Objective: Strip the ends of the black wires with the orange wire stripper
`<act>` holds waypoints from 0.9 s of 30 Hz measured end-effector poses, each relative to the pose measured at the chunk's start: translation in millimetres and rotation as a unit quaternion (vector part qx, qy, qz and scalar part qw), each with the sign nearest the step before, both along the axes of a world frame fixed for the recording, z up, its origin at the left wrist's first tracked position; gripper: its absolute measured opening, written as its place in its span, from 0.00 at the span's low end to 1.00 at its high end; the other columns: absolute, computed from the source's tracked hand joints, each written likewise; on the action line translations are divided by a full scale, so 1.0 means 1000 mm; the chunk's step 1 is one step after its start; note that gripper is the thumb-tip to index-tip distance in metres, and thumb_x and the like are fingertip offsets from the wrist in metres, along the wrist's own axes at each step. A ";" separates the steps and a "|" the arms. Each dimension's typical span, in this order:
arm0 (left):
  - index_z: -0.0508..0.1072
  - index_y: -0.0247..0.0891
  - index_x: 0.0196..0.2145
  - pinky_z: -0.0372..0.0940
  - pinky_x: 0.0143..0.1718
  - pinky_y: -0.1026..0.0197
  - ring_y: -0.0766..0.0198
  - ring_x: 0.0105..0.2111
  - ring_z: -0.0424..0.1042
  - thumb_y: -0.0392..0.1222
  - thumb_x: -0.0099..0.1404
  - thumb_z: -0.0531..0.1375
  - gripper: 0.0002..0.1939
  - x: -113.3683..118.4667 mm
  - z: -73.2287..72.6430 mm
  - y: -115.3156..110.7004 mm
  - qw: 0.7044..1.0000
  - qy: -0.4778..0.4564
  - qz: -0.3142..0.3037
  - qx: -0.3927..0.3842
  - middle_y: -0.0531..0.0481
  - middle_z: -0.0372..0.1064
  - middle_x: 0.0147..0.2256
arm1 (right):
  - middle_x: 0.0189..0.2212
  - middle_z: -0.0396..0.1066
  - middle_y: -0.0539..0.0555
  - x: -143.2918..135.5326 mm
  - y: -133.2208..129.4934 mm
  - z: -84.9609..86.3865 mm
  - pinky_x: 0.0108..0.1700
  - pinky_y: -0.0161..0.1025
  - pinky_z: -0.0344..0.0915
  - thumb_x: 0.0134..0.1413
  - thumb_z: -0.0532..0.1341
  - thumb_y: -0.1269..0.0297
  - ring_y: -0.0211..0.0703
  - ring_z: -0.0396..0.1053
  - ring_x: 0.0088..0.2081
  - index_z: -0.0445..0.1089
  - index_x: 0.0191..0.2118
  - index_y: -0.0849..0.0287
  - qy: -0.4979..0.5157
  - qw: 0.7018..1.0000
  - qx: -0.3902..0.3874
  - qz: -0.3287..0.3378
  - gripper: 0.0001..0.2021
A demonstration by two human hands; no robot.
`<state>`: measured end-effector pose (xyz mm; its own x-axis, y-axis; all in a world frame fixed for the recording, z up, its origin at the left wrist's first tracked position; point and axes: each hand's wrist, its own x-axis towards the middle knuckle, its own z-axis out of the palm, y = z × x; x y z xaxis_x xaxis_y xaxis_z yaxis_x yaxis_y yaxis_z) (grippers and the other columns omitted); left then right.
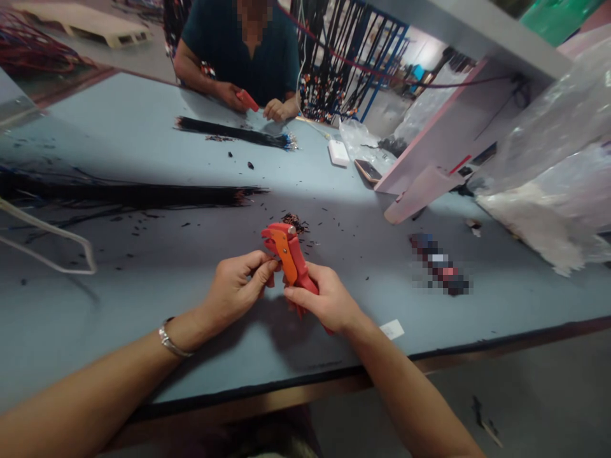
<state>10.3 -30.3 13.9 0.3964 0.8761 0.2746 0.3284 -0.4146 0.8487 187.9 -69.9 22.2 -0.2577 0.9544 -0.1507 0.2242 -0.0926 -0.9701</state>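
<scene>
My right hand (330, 298) is wrapped round a red and orange wire stripper (287, 253), its head pointing up and to the left. Just left of the tool, my left hand (243, 280) is closed with thumb and fingertips pressed together. Whatever sits in that pinch is too small or hidden to make out. Beyond the stripper's head lies a small heap of dark and copper-coloured scraps (294, 222). A long bundle of black wires (191, 194) stretches in from the left, its stripped-looking ends near the scraps.
Across the table (157, 356) a person (238, 57) holds another red tool (247, 100) by a second black wire bundle (233, 132). A white box (338, 153), a phone (367, 170) and plastic bags (548, 184) lie rightward. A bent white rod (57, 235) stands left.
</scene>
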 end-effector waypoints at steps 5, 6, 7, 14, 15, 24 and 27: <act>0.68 0.37 0.21 0.56 0.20 0.69 0.71 0.16 0.61 0.43 0.67 0.54 0.17 0.001 0.000 0.000 1.000 0.008 0.007 -0.009 0.57 0.62 0.15 | 0.17 0.64 0.45 -0.004 0.002 -0.006 0.19 0.31 0.59 0.49 0.61 0.60 0.34 0.62 0.16 0.62 0.29 0.58 0.017 0.999 -0.024 -0.023 0.09; 0.68 0.37 0.21 0.56 0.20 0.69 0.71 0.16 0.61 0.43 0.67 0.54 0.17 0.001 0.001 0.000 1.000 0.009 0.010 -0.013 0.57 0.62 0.15 | 0.16 0.64 0.45 -0.004 0.002 -0.008 0.18 0.30 0.59 0.49 0.62 0.60 0.33 0.61 0.15 0.62 0.28 0.58 0.024 0.999 -0.025 -0.028 0.09; 0.68 0.37 0.21 0.56 0.20 0.69 0.71 0.16 0.61 0.43 0.67 0.54 0.17 0.001 0.001 0.000 1.000 0.009 0.014 -0.016 0.57 0.62 0.15 | 0.15 0.64 0.45 -0.005 0.002 -0.009 0.17 0.30 0.58 0.49 0.62 0.59 0.33 0.61 0.15 0.62 0.28 0.58 0.029 0.999 -0.025 -0.033 0.10; 0.70 0.36 0.23 0.56 0.19 0.70 0.71 0.15 0.62 0.45 0.67 0.54 0.16 0.001 -0.003 0.001 1.000 -0.014 0.014 -0.020 0.57 0.64 0.16 | 0.13 0.64 0.45 -0.006 0.003 -0.018 0.12 0.29 0.57 0.48 0.65 0.53 0.33 0.60 0.12 0.62 0.25 0.59 0.103 0.991 -0.076 -0.025 0.16; 0.70 0.36 0.23 0.56 0.19 0.70 0.72 0.15 0.62 0.45 0.67 0.54 0.16 0.000 -0.004 0.001 1.000 -0.016 0.014 -0.020 0.57 0.64 0.16 | 0.14 0.64 0.45 -0.005 0.003 -0.019 0.12 0.29 0.58 0.47 0.66 0.53 0.33 0.61 0.12 0.63 0.25 0.59 0.124 0.988 -0.085 -0.021 0.16; 0.70 0.36 0.24 0.55 0.20 0.70 0.72 0.17 0.62 0.42 0.68 0.54 0.16 0.001 -0.005 0.000 1.000 -0.001 0.021 0.015 0.57 0.64 0.17 | 0.20 0.70 0.50 -0.004 0.005 -0.026 0.19 0.34 0.68 0.45 0.68 0.56 0.39 0.69 0.19 0.67 0.31 0.63 0.238 0.960 -0.150 0.004 0.16; 0.71 0.36 0.25 0.56 0.22 0.70 0.72 0.18 0.63 0.41 0.68 0.54 0.15 0.001 -0.005 0.000 0.999 0.004 0.021 0.038 0.57 0.66 0.18 | 0.22 0.71 0.51 -0.005 0.006 -0.027 0.20 0.35 0.69 0.46 0.67 0.57 0.40 0.71 0.21 0.68 0.34 0.64 0.248 0.958 -0.143 0.004 0.15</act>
<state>10.9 -30.2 9.4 0.3623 0.8687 0.3377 0.3537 -0.4634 0.8125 183.4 -64.2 -4.3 -0.3727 0.8899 -0.2629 -0.2553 -0.3707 -0.8930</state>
